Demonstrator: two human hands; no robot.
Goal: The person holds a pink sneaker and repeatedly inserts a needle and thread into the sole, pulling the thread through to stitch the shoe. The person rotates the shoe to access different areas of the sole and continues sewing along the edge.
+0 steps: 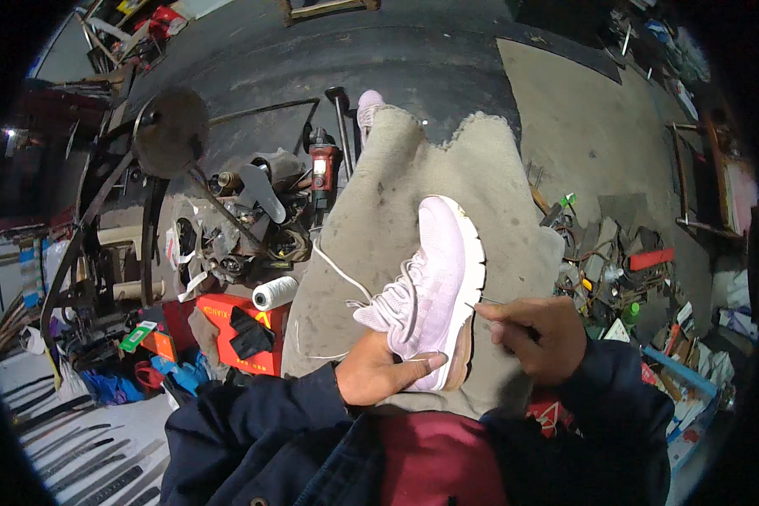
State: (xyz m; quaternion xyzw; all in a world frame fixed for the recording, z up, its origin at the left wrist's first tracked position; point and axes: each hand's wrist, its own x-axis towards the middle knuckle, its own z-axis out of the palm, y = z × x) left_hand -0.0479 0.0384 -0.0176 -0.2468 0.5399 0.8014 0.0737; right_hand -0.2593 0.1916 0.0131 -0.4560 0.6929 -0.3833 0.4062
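A pale pink sneaker [426, 270] with a thick white sole lies on its side over my lap, toe pointing away from me. My left hand [375, 371] is closed around its heel, thumb pressed on the heel by the sole. Close to the sole's right edge, my right hand [535, 337] is closed in a pinch. A thin dark sliver shows at its fingertips, too small to name. White thread [339, 268] trails over the stained beige apron [354, 223] left of the shoe.
A white thread spool [275, 293] rests by an orange-red box [228, 325] at left. Beyond are a red-and-black power tool [322, 169] and a second pink sneaker [369, 105]. Scattered tools and scraps [607, 261] lie at right, near a blue-edged crate [679, 371].
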